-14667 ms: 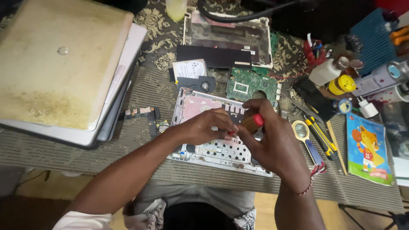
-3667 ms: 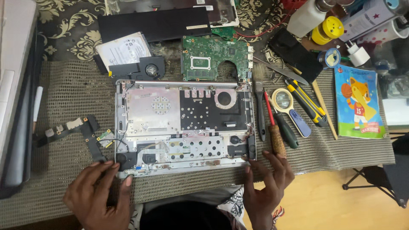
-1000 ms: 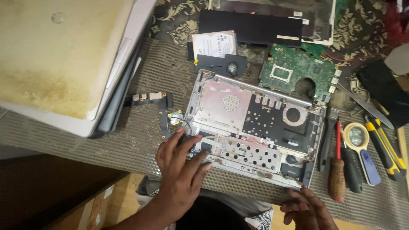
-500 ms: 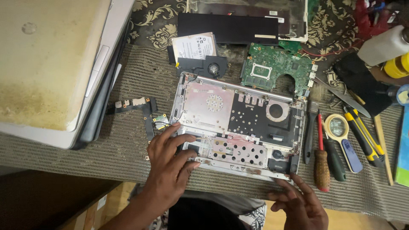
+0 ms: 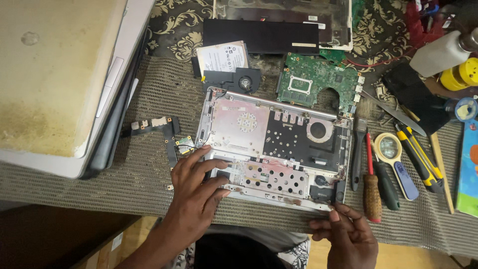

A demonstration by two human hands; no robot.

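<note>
An opened laptop base shell (image 5: pixel 279 144) lies on the mesh mat, its metal inner frame exposed. My left hand (image 5: pixel 196 187) rests flat on the shell's near left corner, fingers spread over the perforated plate. At the near right corner, my right hand (image 5: pixel 343 234) touches the shell's front edge with its fingertips, beside a small black speaker part. Neither hand holds a tool. A green motherboard (image 5: pixel 318 82) sits just beyond the shell, next to a black fan (image 5: pixel 231 79) and a hard drive (image 5: pixel 222 57).
Stacked closed laptops (image 5: pixel 59 79) fill the left. Screwdrivers (image 5: pixel 371 184), a magnifier (image 5: pixel 393 157), a yellow cutter (image 5: pixel 418 157) and a blade lie right of the shell. A small cable board (image 5: pixel 154 124) is at its left. A battery (image 5: pixel 261 36), bottles (image 5: pixel 443 52) and a picture book (image 5: pixel 468 169) are further off.
The view has shifted slightly. My left hand stays on the shell's near left corner, and my right hand has crept up to the front right edge.
</note>
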